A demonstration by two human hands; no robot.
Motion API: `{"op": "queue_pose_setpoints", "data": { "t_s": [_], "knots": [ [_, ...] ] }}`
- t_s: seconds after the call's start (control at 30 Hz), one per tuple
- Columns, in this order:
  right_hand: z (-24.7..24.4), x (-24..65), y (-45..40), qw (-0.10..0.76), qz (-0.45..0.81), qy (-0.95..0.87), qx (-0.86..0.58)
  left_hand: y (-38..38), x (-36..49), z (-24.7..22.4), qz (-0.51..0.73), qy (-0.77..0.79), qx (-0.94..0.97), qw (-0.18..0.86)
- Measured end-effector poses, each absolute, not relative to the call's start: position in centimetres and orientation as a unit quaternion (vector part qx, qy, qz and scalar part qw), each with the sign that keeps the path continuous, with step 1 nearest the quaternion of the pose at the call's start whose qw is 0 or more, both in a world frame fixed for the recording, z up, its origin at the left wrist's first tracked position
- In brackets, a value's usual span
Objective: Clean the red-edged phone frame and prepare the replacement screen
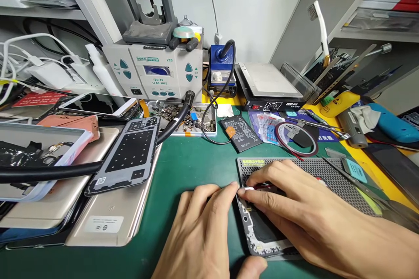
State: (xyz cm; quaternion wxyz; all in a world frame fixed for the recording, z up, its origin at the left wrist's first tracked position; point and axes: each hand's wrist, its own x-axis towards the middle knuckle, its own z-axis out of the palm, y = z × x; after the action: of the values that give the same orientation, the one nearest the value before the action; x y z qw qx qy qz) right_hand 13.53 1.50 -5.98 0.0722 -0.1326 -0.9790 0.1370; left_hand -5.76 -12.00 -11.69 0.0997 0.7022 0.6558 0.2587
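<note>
An opened phone frame [262, 226] with a black interior lies on a perforated grey mat [330, 178]. My right hand [294, 209] reaches over it from the right, thumb and fingers pinched near its upper left corner on a small whitish piece [246, 188] that I cannot make out fully. My left hand [206, 226] is at the frame's left side, its index fingertip touching the same corner and its thumb by the lower edge; the other fingers are curled. Much of the frame is hidden under my right hand.
Phone back panels [131, 148] and phones are stacked at the left, crossed by a black hose. Behind are a parts tray [209, 126], a battery [242, 133], a hot-air station [160, 69] and a tape roll [310, 152]. Tweezers [350, 178] lie at the right.
</note>
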Motion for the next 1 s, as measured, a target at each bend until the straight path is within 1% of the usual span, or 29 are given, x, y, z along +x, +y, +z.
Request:
{"op": "queue_pose_setpoints", "data": {
  "t_s": [0.2,0.37,0.53,0.73,1.0],
  "knots": [
    [-6.1,13.9,1.5,0.074,0.131,-0.980,-0.126,-12.0,-5.8,-11.6,0.257,0.658,0.702,0.091],
    [-6.6,14.5,1.3,0.077,0.090,-0.987,-0.105,-11.8,-5.7,-11.5,0.250,0.658,0.706,0.081],
    [-6.5,15.2,1.4,0.101,0.069,-0.986,-0.115,-11.9,-5.6,-11.5,0.257,0.664,0.697,0.087],
    [-6.3,16.0,1.9,0.107,0.024,-0.986,-0.123,-12.1,-5.7,-11.6,0.256,0.669,0.692,0.091],
    [-6.2,18.4,2.0,0.109,0.033,-0.981,-0.160,-11.9,-5.9,-11.9,0.276,0.653,0.703,0.054]
  ]
}}
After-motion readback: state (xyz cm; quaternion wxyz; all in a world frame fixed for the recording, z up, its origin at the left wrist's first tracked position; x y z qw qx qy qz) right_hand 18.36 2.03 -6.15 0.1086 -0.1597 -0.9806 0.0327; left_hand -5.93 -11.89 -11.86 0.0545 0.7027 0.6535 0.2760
